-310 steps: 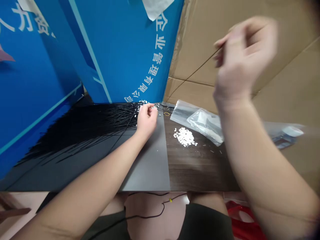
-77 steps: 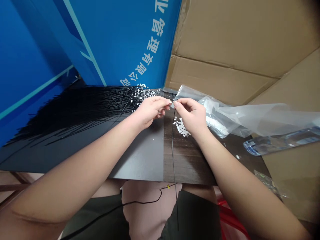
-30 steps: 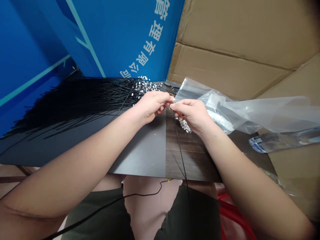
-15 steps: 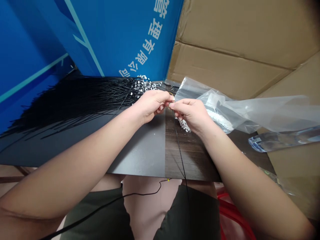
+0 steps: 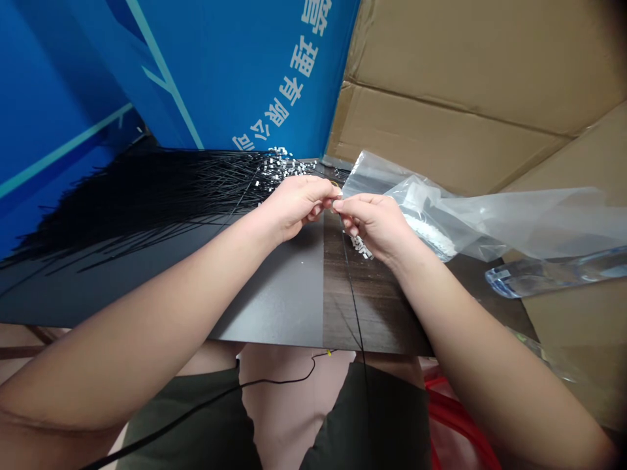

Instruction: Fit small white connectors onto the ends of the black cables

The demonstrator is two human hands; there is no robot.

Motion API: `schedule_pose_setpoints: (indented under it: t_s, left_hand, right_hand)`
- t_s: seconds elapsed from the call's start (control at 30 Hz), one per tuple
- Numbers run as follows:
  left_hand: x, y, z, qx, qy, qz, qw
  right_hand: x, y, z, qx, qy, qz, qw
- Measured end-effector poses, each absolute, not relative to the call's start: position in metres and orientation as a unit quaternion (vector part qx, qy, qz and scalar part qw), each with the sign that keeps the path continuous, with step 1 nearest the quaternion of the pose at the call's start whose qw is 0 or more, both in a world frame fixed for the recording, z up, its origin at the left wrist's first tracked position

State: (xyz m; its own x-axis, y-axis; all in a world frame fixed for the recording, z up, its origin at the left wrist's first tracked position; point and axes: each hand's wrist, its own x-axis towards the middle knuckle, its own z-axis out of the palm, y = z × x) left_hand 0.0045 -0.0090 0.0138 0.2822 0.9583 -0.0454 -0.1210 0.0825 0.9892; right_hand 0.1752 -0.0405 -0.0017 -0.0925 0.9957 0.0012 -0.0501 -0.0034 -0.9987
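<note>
Bkgd: blue printed banner (image 5: 196, 78) w/ white characters on your L, brown cardboard sheets (image 5: 465, 78) on your R.
Surface: dark grey board (image 5: 274, 307) butts against wood-grain board (image 5: 377, 313), both under your forearms.
Strands: fan of thin black strands (image 5: 147, 202) lies across the grey board, tips toward your hands. Tiny white bits (image 5: 289, 168) sit thick at the far end of the fan. One thin black strand (image 5: 353, 307) runs down over the wood-grain board from near your R fingertips.
L hand (image 5: 294, 205): fingers curled, pressed together, tips meeting your R hand.
R hand (image 5: 372, 225): thumb + index pinched, other fingers loosely bent. Pinch point too small to read; strand seems to enter it, can't confirm.
Technique: hold both pinches tight + close together, wrists low, so the strand can't slip or snag on the fan.
Nearby: small pile of white bits (image 5: 361, 248) just under your R hand, partly hidden. Clear plastic bag (image 5: 480, 222) beside it, clear plastic strip (image 5: 553, 274) further R.
Below: black cable (image 5: 274, 382) across your lap, red plastic rim (image 5: 455, 418) by your R knee.
</note>
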Motion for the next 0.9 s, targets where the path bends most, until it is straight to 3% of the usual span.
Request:
schedule_pose_setpoints:
  t_s: [0.9]
  left_hand:
    - [0.0079, -0.0086, 0.0095, 0.521, 0.396, 0.456, 0.603]
  right_hand:
    - [0.1731, -0.0434, 0.002, -0.465, -0.486, 0.542, 0.504]
